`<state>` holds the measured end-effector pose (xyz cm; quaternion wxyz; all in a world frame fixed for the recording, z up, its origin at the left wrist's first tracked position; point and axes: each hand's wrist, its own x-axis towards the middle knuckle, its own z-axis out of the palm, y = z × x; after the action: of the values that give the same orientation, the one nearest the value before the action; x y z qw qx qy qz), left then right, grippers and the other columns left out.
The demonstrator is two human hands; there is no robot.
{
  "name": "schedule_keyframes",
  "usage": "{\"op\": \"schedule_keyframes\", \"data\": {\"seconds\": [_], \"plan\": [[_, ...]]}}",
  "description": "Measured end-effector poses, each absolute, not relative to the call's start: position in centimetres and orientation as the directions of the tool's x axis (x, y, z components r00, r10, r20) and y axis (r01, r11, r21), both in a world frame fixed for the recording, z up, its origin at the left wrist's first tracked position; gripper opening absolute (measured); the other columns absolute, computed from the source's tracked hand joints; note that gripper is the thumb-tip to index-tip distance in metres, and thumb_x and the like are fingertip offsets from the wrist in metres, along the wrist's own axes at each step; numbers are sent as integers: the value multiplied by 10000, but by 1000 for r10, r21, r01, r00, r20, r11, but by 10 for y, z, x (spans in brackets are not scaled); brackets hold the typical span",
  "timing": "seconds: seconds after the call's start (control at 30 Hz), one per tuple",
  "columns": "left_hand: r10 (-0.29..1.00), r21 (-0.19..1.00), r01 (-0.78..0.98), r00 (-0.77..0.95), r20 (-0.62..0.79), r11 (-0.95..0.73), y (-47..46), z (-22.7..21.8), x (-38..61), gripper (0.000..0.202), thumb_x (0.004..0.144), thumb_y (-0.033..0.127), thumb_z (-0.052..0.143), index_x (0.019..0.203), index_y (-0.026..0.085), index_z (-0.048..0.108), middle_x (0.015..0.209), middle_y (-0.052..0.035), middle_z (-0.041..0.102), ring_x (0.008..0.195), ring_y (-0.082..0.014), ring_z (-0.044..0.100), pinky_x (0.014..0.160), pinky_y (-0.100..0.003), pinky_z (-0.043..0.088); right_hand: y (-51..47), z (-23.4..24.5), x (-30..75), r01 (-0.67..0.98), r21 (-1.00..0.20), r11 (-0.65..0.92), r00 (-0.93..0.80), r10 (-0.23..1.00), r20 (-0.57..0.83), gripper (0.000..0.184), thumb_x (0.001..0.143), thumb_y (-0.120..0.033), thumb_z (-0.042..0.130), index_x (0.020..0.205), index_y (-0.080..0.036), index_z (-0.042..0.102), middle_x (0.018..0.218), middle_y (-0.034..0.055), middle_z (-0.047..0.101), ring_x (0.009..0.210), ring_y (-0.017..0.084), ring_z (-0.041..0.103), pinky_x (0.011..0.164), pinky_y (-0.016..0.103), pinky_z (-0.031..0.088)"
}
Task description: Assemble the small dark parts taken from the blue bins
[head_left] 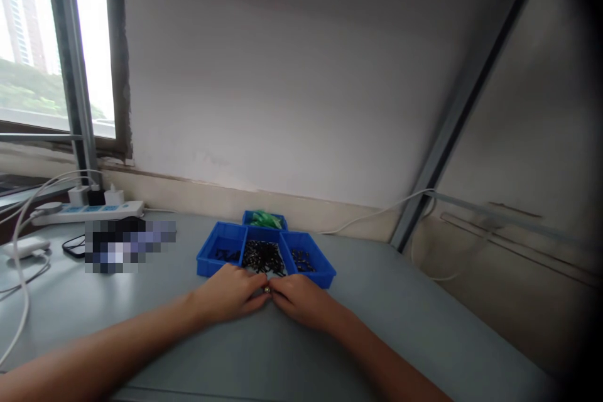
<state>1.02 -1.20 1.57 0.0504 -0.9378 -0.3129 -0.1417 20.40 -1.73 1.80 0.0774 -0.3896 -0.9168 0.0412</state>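
Note:
My left hand (232, 292) and my right hand (301, 298) meet fingertip to fingertip over the grey table, just in front of several blue bins. Between the pinched fingers shows a small shiny metal piece (267, 289), too small to name. Both hands are closed around it. Right behind them, the middle blue bin (264, 235) contains a heap of small black and silvery parts (264, 256). Dark small parts lie in the left blue bin (210, 257), and small metallic pieces are in the right blue bin (323, 264). My hands hide the bins' front edges in part.
Behind the others stands a blue bin with green plastic packets (266, 220). At the left, a white power strip (94, 212) carries plugs and loose white cables (21, 251). A pixelated item (127, 242) lies nearby. A metal post (452, 132) rises at the right.

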Motion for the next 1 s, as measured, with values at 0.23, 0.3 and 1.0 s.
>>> {"op": "schedule_keyframes", "data": {"seconds": [0.23, 0.3, 1.0], "plan": [[571, 12, 600, 754, 325, -800, -12, 14, 10, 137, 862, 310, 499, 875, 185, 554, 756, -18, 653, 672, -182, 627, 569, -233, 435, -21, 20, 204, 716, -152, 681, -673, 732, 105, 176, 889, -195, 406, 869, -162, 577, 785, 42, 647, 666, 144, 565, 574, 219, 310], [566, 16, 595, 754, 333, -803, -12, 14, 10, 121, 859, 286, 491, 882, 184, 550, 757, -17, 651, 671, -180, 624, 568, -233, 432, -22, 21, 204, 711, -167, 683, -675, 730, 110, 169, 883, -193, 404, 884, -160, 570, 782, 42, 643, 659, 142, 560, 571, 218, 309], [538, -39, 586, 766, 352, -809, -11, 15, 9, 100, 866, 257, 469, 848, 179, 527, 727, -11, 647, 641, -180, 627, 540, -236, 429, -22, 22, 206, 711, -94, 697, -689, 717, 109, 230, 933, -227, 334, 915, -165, 555, 784, 36, 636, 665, 145, 561, 582, 231, 309]]}}
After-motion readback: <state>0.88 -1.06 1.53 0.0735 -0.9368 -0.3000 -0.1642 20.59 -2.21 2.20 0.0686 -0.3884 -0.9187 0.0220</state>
